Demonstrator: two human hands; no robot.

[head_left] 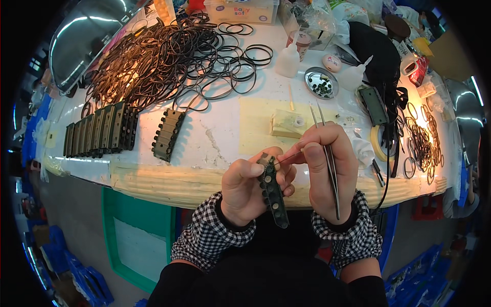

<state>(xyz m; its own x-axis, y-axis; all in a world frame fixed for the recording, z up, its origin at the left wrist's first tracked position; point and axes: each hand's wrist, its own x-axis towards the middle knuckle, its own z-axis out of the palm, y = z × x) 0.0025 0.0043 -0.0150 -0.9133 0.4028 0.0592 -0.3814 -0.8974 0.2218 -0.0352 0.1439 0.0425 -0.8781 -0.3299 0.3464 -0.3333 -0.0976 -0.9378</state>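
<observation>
My left hand (248, 187) is closed on a dark green toy tank hull (271, 189) with small round wheels along its side. The hull hangs tilted, its lower end free below my fingers. In my right hand (330, 163) lies a pair of metal tweezers (332, 176), prongs up and slightly apart, joined end towards me. The right thumb and forefinger also pinch a thin dark rod (287, 157) whose end meets the hull's upper part. What it touches there is too small to make out. Beyond my hands, a cream block (286, 124) sits on a yellowish sheet (250, 110).
At left stand a row of similar hulls (99, 130) and a single one (169, 134). Behind them spreads a heap of dark rubber loops (148, 61). Farther right are a dish of small dark parts (322, 83), white squeeze bottles (288, 60) and another loop pile (422, 138).
</observation>
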